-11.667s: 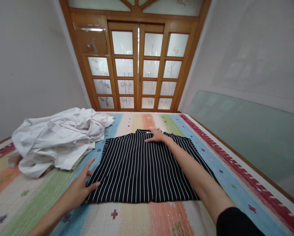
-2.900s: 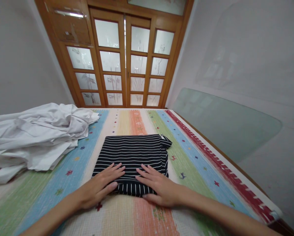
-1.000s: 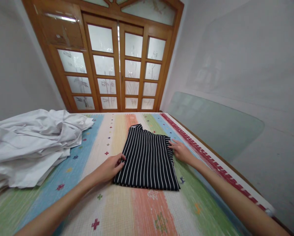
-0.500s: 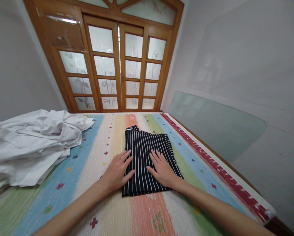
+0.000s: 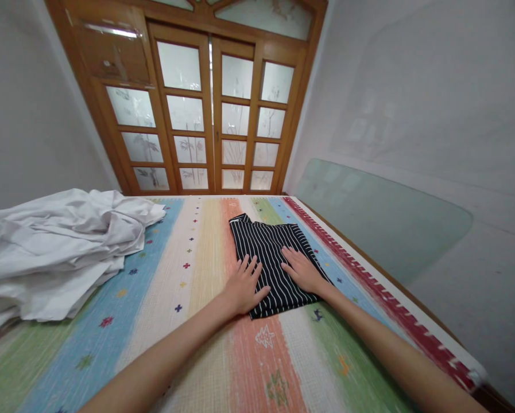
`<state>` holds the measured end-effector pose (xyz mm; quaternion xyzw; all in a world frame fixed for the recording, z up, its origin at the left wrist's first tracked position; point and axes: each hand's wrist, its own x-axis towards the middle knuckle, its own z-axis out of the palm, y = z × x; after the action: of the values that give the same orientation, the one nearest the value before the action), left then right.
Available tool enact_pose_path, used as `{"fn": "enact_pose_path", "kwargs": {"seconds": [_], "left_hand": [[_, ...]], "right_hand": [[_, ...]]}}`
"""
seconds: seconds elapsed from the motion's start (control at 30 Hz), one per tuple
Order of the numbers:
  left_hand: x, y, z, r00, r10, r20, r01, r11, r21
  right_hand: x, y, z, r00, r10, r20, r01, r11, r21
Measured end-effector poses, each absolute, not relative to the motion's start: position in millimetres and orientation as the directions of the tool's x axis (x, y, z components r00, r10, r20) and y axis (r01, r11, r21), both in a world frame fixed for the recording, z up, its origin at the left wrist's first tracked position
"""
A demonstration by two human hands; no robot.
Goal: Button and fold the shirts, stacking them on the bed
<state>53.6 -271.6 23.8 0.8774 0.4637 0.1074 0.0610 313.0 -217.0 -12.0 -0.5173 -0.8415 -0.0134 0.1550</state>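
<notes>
A folded black shirt with white stripes (image 5: pixel 268 244) lies flat on the bed, turned a little, with what looks like its collar at the far left corner. My left hand (image 5: pixel 243 285) rests on its near left edge, fingers spread and palm down. On the right part of the cloth lies my right hand (image 5: pixel 302 268), also flat, its fingers stretched out. Neither hand grips the fabric. The shirt's underside is hidden.
A crumpled heap of white cloth (image 5: pixel 63 246) lies on the left of the bed. The multicoloured striped bedspread (image 5: pixel 154 338) is under everything. A pale green panel (image 5: pixel 382 218) runs along the right wall. Wooden doors with glass panes (image 5: pixel 192 109) stand beyond the far edge.
The striped shirt has slid to the right and slightly away from me, and it has turned at an angle. Both hands have moved along with it, still flat on the cloth.
</notes>
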Motion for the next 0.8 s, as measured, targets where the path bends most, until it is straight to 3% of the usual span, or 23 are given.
{"fn": "enact_pose_path", "kwargs": {"seconds": [0.37,0.8], "left_hand": [[123.7,-221.4,19.1,0.499,0.847,0.185,0.809,-0.531,0.251],[143.5,-195.0,12.6,0.519,0.835,0.183,0.788,-0.55,0.277]], "right_hand": [[377.4,-156.2,-7.7,-0.342,0.922,0.179,0.916,0.37,-0.156],[400.8,-136.4,-2.7,-0.276,0.95,0.146,0.942,0.298,-0.155]]}}
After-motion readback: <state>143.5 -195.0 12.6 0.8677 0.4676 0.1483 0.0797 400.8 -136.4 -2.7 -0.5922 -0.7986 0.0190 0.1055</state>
